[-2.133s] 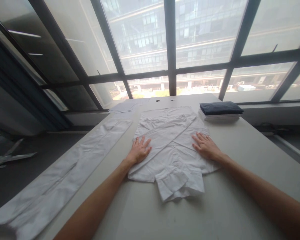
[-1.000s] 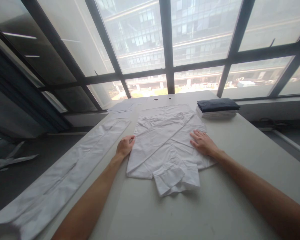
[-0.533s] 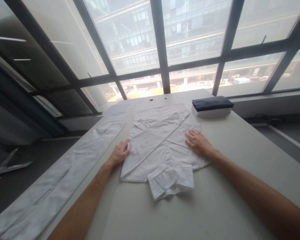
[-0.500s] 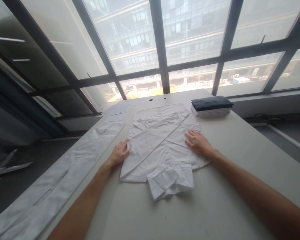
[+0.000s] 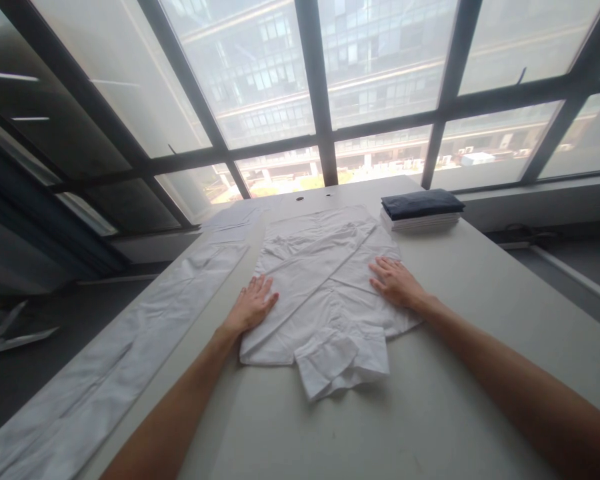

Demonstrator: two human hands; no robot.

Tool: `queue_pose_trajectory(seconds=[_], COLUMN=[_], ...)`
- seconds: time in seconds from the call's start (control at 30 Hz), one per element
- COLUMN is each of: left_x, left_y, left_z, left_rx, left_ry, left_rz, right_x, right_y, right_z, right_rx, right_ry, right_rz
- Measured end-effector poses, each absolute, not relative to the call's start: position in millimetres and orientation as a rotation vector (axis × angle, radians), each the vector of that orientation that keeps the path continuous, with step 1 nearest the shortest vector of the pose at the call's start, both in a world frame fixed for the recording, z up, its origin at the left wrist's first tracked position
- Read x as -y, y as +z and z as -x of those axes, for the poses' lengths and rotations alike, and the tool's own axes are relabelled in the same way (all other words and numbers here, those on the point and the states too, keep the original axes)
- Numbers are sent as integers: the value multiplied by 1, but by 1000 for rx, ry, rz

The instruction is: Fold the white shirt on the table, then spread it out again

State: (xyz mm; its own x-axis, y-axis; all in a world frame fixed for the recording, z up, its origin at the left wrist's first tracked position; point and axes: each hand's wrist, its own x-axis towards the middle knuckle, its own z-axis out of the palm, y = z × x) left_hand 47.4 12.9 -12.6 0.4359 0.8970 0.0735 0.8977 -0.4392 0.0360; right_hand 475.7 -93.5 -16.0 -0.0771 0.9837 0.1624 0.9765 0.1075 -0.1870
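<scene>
A white shirt (image 5: pixel 325 280) lies partly folded on the pale table (image 5: pixel 470 300), with its sleeves crossed over the body and the cuffs (image 5: pixel 343 363) bunched at the near edge. My left hand (image 5: pixel 253 305) lies flat, fingers spread, on the shirt's left edge. My right hand (image 5: pixel 395 281) presses flat on the shirt's right side. Neither hand grips anything.
A stack of folded clothes (image 5: pixel 420 210), dark one on top, sits at the table's far right. A long white cloth (image 5: pixel 130 347) stretches along the table's left edge. Large windows (image 5: pixel 320 87) stand behind the table. Dark floor lies to the left.
My left hand slid off the shirt to its left edge, curled there briefly, and has now come back flat onto the fabric. My right hand has stayed in place.
</scene>
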Motion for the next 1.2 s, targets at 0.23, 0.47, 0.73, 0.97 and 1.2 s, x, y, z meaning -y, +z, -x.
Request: queue_pose_trajectory(seconds=[0.23,0.47,0.73,0.97,1.2], left_x=[-3,17,19,16,19], left_y=[1,-2,-12,-18,-15], left_z=[-52,-86,-89,-88,-90], left_rx=[1621,1377,1413,1418,1423], left_ry=[-74,-242,-129,-140,-166], left_rz=[2603,2729,2796,2785,2775], right_x=[95,94,105,98,98], right_y=[-14,-16,-5,-21,-22], right_z=[-474,-476,-462,-462,-464], right_rx=[2144,2159,2160,2265,2198], right_ry=[29,1,-256,101,89], right_rz=[1952,1954,1795,1845,1851])
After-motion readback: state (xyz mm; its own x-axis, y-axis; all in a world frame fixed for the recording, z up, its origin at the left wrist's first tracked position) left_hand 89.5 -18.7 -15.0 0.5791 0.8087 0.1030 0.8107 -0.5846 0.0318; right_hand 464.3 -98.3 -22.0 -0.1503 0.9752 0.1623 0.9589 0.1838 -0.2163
